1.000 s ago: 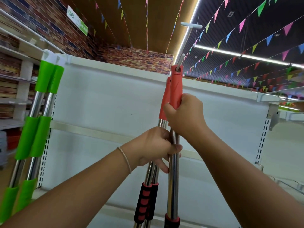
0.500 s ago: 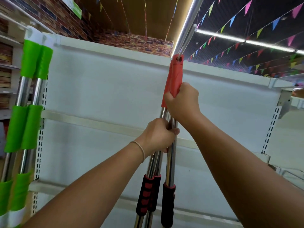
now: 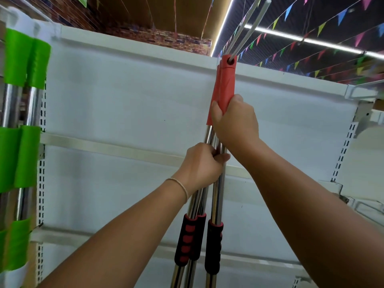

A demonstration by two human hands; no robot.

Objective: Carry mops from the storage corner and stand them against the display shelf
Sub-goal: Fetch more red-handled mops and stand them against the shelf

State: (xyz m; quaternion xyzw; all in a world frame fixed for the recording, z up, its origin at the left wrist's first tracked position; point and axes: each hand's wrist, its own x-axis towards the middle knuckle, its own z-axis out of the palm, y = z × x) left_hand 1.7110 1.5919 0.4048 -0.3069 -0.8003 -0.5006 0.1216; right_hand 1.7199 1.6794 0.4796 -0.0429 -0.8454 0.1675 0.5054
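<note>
Three mops (image 3: 216, 179) with chrome shafts and red top sleeves stand bunched together in the only view, the head camera, right in front of the white back panel of the display shelf (image 3: 124, 96); the right hand (image 3: 233, 121) is wrapped round the base of the red sleeves (image 3: 225, 86), and the left hand (image 3: 202, 165) is curled round the bare shafts just below it, so both hands are holding the bundle; compared with a second ago the shelf fills more of the view and sits closer, the red sleeve tops now reach the shelf's top rail, and the black-and-red foam grips (image 3: 188, 242) lower on the shafts show more fully; the two thin white rods (image 3: 247, 23) coming out of the sleeve tops now run up out of the picture, where a second ago a white end piece was in sight; the mops have also closed up into a tighter, more upright bundle; I judge this to be the last stretch of the carry, with the bundle about to be leaned on the panel, though whether it already touches the shelf cannot be told; at the left edge, well apart, two green-sleeved mops (image 3: 20, 132) already stand against the shelf's upright, which suggests part of the task is done.
</note>
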